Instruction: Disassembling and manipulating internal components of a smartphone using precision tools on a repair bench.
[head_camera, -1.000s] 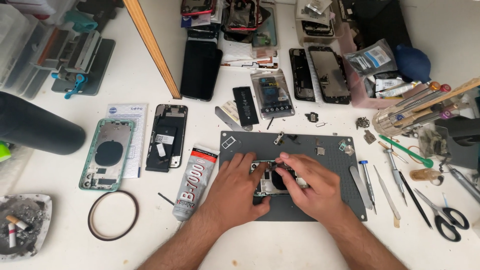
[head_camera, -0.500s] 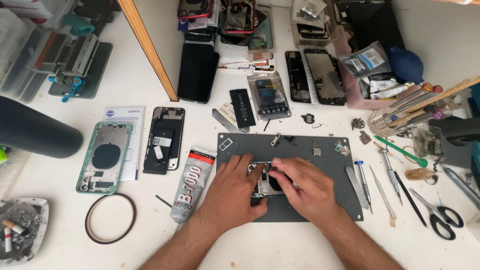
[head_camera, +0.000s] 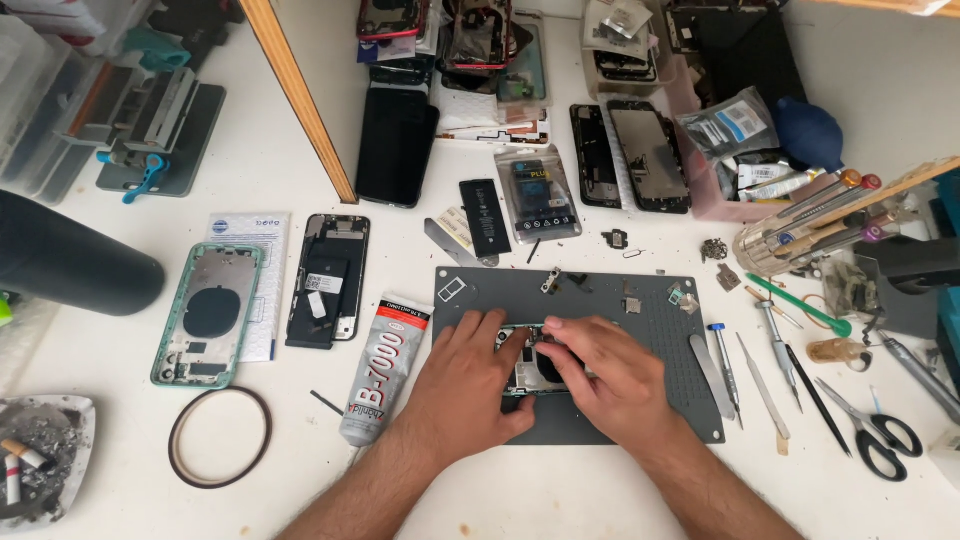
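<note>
Glue tube (head_camera: 385, 367) lying just left of the grey mat (head_camera: 660, 330), left hand (head_camera: 468, 380) pressed flat steadying the phone frame (head_camera: 535, 368) mid-mat, right hand (head_camera: 605, 368) fingertips pinched together atop it, metal tools (head_camera: 745, 370) lined up alongside right.

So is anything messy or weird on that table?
Yes. An ashtray with cigarette butts and ash sits at the table's left edge, beside the phone parts. Tiny screws and bits lie scattered above the grey mat, where both hands work.
</note>
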